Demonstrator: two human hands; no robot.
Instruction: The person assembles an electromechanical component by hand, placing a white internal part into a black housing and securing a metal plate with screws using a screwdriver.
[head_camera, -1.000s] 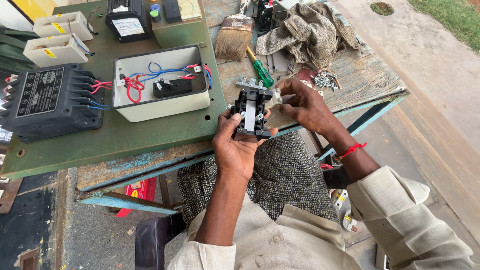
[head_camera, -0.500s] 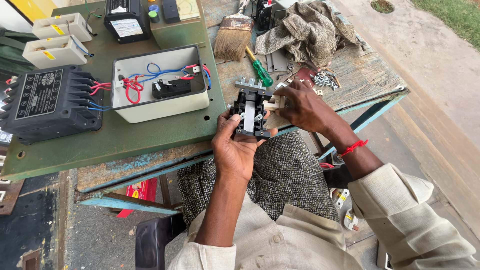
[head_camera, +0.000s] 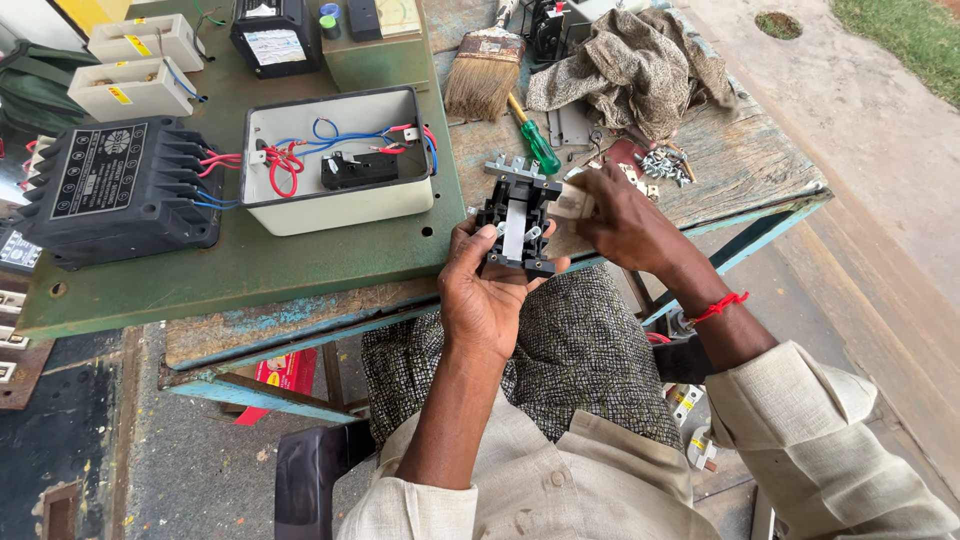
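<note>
Little has shifted since the earlier frame: the left hand (head_camera: 485, 300) still cradles the black switch block (head_camera: 516, 222) from below at the counter (head_camera: 300, 265) edge, steadying it, while the right hand (head_camera: 630, 220) stays pinched on a pale insert (head_camera: 572, 202) at its 3 o'clock side. At 10 o'clock sits an open cream box (head_camera: 335, 205) of red and blue wires; at 12, a green screwdriver (head_camera: 538, 150) and brush (head_camera: 482, 80); yellow-tagged white casings (head_camera: 130, 88) lie far left.
</note>
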